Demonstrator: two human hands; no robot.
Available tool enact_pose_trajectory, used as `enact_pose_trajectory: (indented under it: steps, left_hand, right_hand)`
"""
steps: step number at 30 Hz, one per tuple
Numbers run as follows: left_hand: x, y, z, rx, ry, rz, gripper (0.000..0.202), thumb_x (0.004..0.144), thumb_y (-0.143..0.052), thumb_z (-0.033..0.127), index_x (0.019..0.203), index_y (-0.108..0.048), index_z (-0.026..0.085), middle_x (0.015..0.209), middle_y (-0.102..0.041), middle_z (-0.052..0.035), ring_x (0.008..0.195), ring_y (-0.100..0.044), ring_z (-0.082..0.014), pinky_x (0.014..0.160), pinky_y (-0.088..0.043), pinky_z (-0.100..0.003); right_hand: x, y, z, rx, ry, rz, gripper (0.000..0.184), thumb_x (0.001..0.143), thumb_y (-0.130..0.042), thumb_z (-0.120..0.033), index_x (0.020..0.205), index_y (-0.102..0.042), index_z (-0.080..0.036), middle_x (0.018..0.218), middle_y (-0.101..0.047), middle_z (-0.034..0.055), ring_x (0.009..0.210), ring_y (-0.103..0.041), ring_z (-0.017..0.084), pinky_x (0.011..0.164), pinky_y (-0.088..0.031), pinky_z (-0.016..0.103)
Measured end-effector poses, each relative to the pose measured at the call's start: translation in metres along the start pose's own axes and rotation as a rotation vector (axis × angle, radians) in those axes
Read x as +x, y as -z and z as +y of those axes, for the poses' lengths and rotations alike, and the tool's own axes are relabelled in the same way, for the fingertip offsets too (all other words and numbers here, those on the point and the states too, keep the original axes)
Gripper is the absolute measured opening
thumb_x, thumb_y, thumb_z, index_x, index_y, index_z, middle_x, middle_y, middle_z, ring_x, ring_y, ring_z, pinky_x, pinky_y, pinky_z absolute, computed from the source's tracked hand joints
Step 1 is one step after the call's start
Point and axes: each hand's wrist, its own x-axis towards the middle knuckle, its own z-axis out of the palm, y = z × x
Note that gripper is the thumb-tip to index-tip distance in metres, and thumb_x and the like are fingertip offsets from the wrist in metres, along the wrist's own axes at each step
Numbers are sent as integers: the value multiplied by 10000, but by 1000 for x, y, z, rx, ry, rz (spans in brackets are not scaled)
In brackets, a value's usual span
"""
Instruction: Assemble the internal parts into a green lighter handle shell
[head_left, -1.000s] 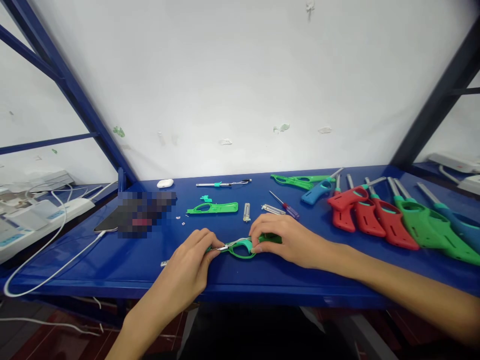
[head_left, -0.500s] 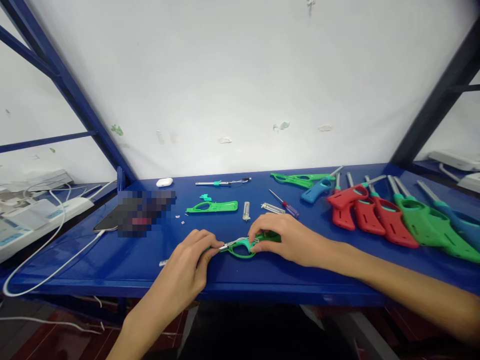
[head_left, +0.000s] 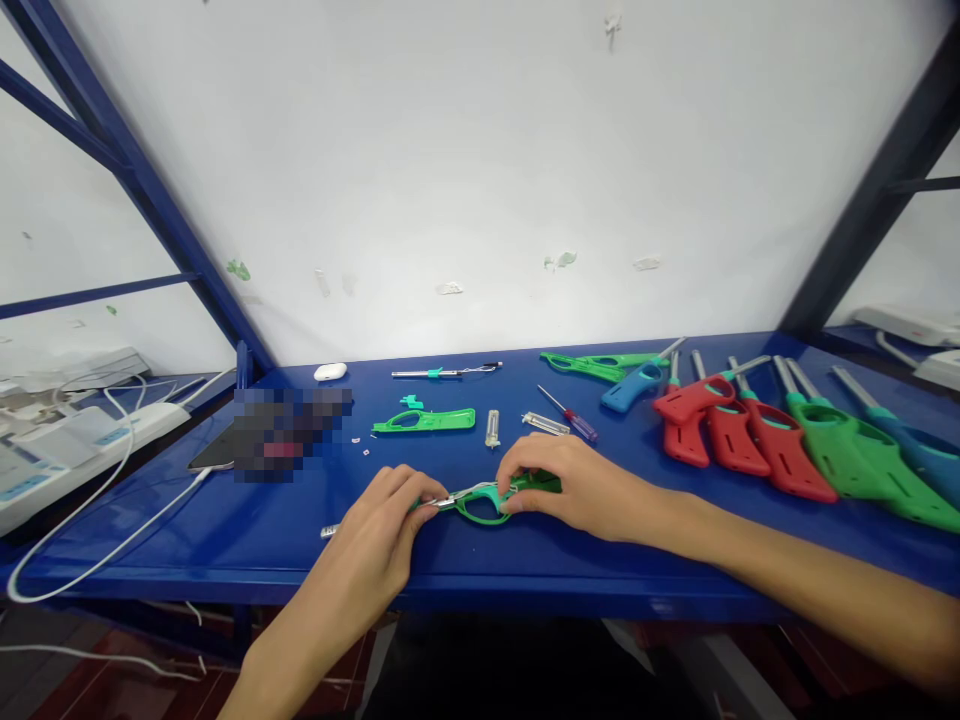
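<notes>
A green lighter shell (head_left: 480, 516) lies at the front of the blue table, with a teal trigger (head_left: 489, 494) and thin wires in it. My left hand (head_left: 386, 525) pinches the metal lighter tube (head_left: 445, 502) at the shell's left end; the tube's slotted tip pokes out beyond the hand. My right hand (head_left: 551, 485) grips the shell's handle end, thumb and fingers close to the trigger. The fingers hide part of the handle. Behind them lie another green half shell (head_left: 442, 420), two clear fuel tanks (head_left: 492, 428) and a screwdriver (head_left: 574, 415).
Assembled red lighters (head_left: 787, 455), green lighters (head_left: 847, 450) and a blue lighter (head_left: 632, 388) crowd the right side. A loose tube with wires (head_left: 429, 374) and a white earbud case (head_left: 330, 372) lie at the back. A phone (head_left: 225, 445) with a white cable is at left.
The trigger sits slightly differently in the shell, and the right fingertips have shifted a little. Both hands keep their hold. The camera view has tilted slightly.
</notes>
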Motion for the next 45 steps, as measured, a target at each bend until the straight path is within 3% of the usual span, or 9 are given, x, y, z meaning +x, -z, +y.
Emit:
enact_pose_trajectory:
  steps: [4, 8, 15, 23, 28, 33, 45]
  left_hand:
    - [-1, -2, -3, 37, -24, 57, 328, 1097, -407, 301, 1330, -636, 268, 1118, -637, -44, 1037, -600, -228, 905, -499, -369]
    - [-2, -3, -4, 57, -44, 105, 310, 1090, -439, 331, 1217, -714, 265, 1115, -625, -50, 1007, -618, -221, 886, -505, -361]
    - [-4, -4, -3, 67, -11, 124, 238, 1064, -521, 326, 1188, -724, 334, 1115, -667, -8, 939, -629, -209, 860, -500, -373]
    - [-2, -2, 6, -9, 12, 86, 274, 1072, -481, 317, 1195, -725, 298, 1146, -647, -20, 957, -660, -166, 845, -534, -303]
    - [-1, -2, 5, -21, 27, 84, 255, 1069, -499, 324, 1141, -741, 291, 1137, -678, -25, 1009, -663, -195, 901, -536, -335]
    - [-1, -4, 6, -18, 16, 61, 313, 1072, -472, 296, 1291, -695, 303, 1159, -678, -42, 1058, -637, -227, 931, -542, -392]
    - [1, -3, 7, -69, 18, 132, 277, 1051, -525, 295, 1158, -780, 278, 1082, -689, -42, 956, -676, -200, 847, -558, -342]
  right_hand:
    - [0, 1, -1, 9, -9, -6, 139, 1007, -739, -312, 1006, -716, -175, 998, -702, 22, 940, -659, 213, 871, -534, 396]
    - [-1, 1, -2, 14, -13, -9, 134, 1007, -740, -308, 1004, -718, -176, 994, -703, 20, 942, -658, 213, 868, -530, 392]
    - [-2, 0, -2, 9, -13, -14, 132, 1010, -736, -310, 1007, -717, -179, 1002, -701, 20, 940, -655, 211, 860, -527, 385]
    - [-1, 1, 0, 10, -9, -11, 136, 1010, -735, -313, 1006, -714, -179, 997, -700, 18, 924, -651, 208, 848, -522, 377]
    - [-1, 0, -1, 14, -11, -12, 138, 1011, -733, -314, 1004, -714, -177, 999, -699, 19, 930, -652, 209, 854, -521, 381]
    - [-1, 1, -2, 19, -15, -15, 143, 1014, -729, -318, 1006, -714, -177, 999, -698, 21, 929, -651, 210, 854, -520, 382]
    - [-1, 2, -3, 23, -20, -22, 124, 1012, -730, -302, 1008, -715, -179, 1001, -700, 19, 932, -650, 210, 856, -516, 381]
